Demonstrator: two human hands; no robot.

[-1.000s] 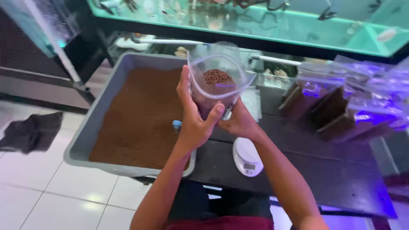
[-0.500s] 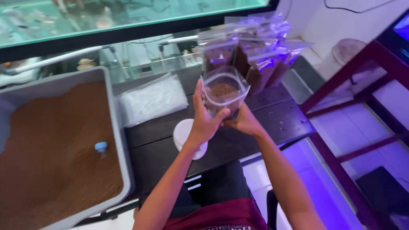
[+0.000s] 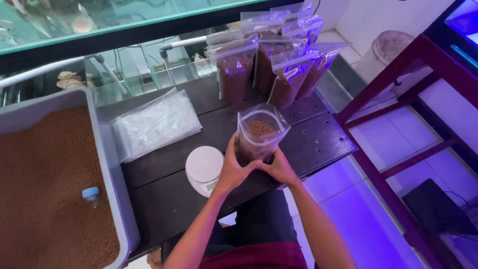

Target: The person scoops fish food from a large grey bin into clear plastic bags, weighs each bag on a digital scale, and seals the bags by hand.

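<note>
My left hand (image 3: 234, 169) and my right hand (image 3: 280, 167) both grip the lower part of an open clear plastic pouch (image 3: 260, 133) partly filled with brown pellets. The pouch stands upright on the dark table (image 3: 318, 139), just right of a small white round scale (image 3: 204, 168). Behind it, several filled clear pouches (image 3: 271, 65) of the same brown pellets stand in a group at the table's far side. A stack of empty clear bags (image 3: 155, 122) lies flat to the left of the scale.
A large grey tub (image 3: 112, 174) full of brown pellets sits at the left, with a small blue-capped container (image 3: 91, 194) half buried in it. A glass aquarium (image 3: 99, 20) runs along the back. A dark red metal frame (image 3: 393, 99) stands at the right over a tiled floor.
The pouch has come away from the tub side and down onto the table right of the scale. The view has swung right, bringing the filled pouches into sight.
</note>
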